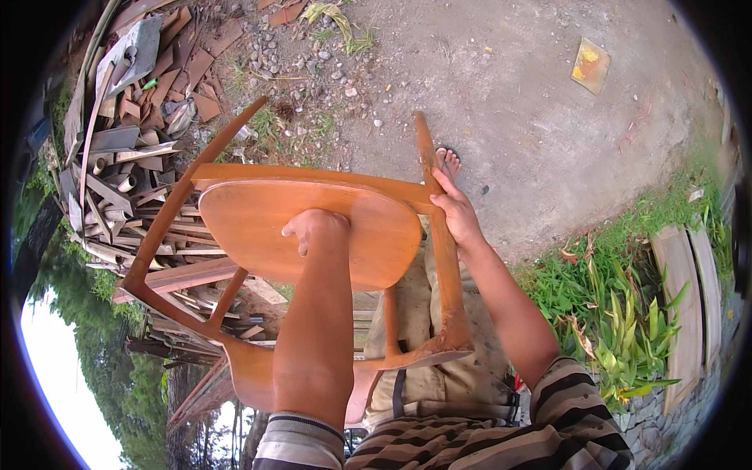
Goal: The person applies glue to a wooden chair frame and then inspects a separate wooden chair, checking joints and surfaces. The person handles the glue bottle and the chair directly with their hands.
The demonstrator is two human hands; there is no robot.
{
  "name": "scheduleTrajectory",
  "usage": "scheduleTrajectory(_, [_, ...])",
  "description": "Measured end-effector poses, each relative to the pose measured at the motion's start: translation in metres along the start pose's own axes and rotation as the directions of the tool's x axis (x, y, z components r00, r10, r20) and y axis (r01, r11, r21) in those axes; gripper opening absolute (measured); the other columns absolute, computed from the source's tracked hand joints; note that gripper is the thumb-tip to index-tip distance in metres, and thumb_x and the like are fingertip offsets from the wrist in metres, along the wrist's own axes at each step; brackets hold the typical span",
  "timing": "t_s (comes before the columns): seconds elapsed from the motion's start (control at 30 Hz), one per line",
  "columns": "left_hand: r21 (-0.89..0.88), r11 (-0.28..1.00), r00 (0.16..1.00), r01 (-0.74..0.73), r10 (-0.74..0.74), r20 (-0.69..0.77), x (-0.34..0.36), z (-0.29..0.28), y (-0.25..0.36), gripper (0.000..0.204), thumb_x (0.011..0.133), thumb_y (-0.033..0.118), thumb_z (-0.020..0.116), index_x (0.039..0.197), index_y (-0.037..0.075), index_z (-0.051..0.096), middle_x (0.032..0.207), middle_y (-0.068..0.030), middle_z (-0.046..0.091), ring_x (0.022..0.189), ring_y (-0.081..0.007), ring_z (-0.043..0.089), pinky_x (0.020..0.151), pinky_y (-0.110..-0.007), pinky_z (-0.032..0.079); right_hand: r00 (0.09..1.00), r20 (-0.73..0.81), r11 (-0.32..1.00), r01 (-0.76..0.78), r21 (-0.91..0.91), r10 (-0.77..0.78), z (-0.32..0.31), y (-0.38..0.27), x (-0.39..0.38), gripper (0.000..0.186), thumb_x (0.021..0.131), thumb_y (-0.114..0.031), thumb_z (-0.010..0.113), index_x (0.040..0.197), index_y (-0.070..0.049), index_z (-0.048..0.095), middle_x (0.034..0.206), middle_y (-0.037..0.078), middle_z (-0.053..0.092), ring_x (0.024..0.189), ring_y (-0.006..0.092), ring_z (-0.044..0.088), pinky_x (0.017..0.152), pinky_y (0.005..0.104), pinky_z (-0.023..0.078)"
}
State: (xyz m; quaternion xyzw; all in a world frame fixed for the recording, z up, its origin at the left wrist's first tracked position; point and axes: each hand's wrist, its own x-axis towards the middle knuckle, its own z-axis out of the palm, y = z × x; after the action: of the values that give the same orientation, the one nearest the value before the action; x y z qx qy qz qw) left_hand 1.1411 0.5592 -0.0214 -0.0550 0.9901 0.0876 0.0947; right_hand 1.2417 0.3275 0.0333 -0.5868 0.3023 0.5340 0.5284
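An orange-brown wooden chair [227,329] is held tilted in front of my body, its oval seat panel [376,235] facing up. Against the middle of that panel is my left hand [317,227], fingers bent and partly hidden, so what they hold, if anything, cannot be made out. My right hand [454,207] grips the frame at the right, where a leg meets the front rail, with fingers wrapped round the wood. The leg tips point away from me over the ground. My left forearm hides part of the curved backrest nearer my body.
Scrap boards, tubes and broken panels [157,157] are piled at the left, with trees behind. Gravelly ground [525,157] holds a stained square sheet [590,66]. My sandalled foot [446,159] shows beside the chair. Plants [611,329], long planks [681,313] and stonework lie at the right.
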Motion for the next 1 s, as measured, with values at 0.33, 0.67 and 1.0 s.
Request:
scheduleTrajectory(0.33, [0.113,0.993,1.000,-0.023,0.021,0.015,-0.023,-0.017,0.002,0.070,0.104,0.059,0.034,0.159,0.016,0.032,0.154,-0.0143,0.041,0.138,-0.0383,0.048,0.108,-0.053,0.049,0.984,0.063,0.670,0.160,-0.725,-0.166,0.002,-0.013,0.036,0.040,0.099,-0.018,0.057,0.137,-0.009,0.065,0.164,0.018,0.038,0.155,0.0315,0.030,0.126,0.0369,0.021])
scheduleTrajectory(0.67, [0.154,0.980,0.987,-0.123,0.136,-0.082,-0.001,-0.006,0.001,0.075,0.104,0.062,0.032,0.161,0.014,0.029,0.160,-0.0165,0.034,0.145,-0.0376,0.038,0.114,-0.055,0.038,0.926,0.322,0.547,0.377,-0.748,-0.197,0.135,-0.050,0.031,0.037,0.103,-0.035,0.055,0.119,-0.006,0.071,0.104,0.020,0.075,0.097,0.0345,0.072,0.085,0.0425,0.053])
scheduleTrajectory(1.0, [0.249,0.964,0.982,-0.096,0.132,-0.134,0.003,-0.005,-0.003,0.080,0.104,0.065,0.030,0.163,0.012,0.026,0.166,-0.0190,0.026,0.153,-0.0368,0.026,0.120,-0.057,0.025,0.966,0.220,0.115,0.236,-0.965,-0.136,0.222,-0.048,0.021,0.050,0.107,-0.047,0.041,0.120,-0.008,0.070,0.107,0.024,0.073,0.106,0.0441,0.068,0.094,0.0535,0.051])
